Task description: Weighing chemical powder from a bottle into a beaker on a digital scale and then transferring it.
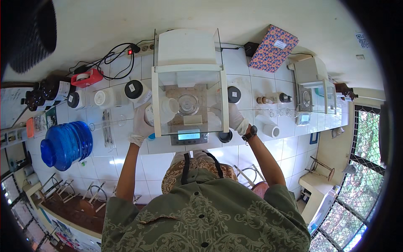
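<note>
In front of me stands an analytical balance (190, 68) with a glass draft shield and a lit display (189, 134). A round glass dish (188, 104) rests on its pan. My gloved left hand (141, 122) grips a white plastic bottle (149, 114) at the left side. The bottle lies tilted, its uncapped mouth pointing into the chamber towards the dish. From the right side my gloved right hand (233, 116) reaches into the chamber, its fingers blurred by the glass. It seems to hold a thin rod-like tool (204, 107) close to the dish. A black screw cap (225, 136) lies by the balance's front right corner.
Black-capped bottles (133, 89) (234, 94) flank the balance. Metal spatulas (108, 129), a glass tube (107, 123) and a blue water jug (67, 145) are on the left. Small vials (280, 112), a white jar (270, 129) and a second balance (311, 85) stand right.
</note>
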Available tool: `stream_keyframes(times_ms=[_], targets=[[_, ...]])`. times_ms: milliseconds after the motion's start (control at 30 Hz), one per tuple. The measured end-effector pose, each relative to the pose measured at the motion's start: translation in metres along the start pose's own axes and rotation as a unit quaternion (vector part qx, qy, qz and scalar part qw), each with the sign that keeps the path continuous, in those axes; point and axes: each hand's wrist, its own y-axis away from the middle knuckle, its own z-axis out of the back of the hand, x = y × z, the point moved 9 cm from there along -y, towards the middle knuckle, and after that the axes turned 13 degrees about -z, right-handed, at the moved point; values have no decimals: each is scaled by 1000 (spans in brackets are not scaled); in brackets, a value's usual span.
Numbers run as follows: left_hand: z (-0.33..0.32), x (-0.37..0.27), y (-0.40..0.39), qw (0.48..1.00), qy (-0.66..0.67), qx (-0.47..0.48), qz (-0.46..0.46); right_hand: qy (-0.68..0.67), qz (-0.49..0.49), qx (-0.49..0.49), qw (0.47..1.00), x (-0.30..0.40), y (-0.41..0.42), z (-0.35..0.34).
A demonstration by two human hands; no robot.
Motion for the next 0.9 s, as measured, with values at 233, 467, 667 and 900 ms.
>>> stream_keyframes(times_ms=[233,467,667,900], targets=[[0,-8,-8,1000,-2,3,-9,-212,-205,36,955,-29,-1,-2],[0,-12,-15,999,-19,-2,-29,-111,-89,36,989,22,-38,-34],[-2,-10,-12,1000,7,-2,-4,-133,-20,59,989,51,-63,-51],[-2,-6,-9,1000,10,-14,7,-209,-165,163,950,34,-66,-68]])
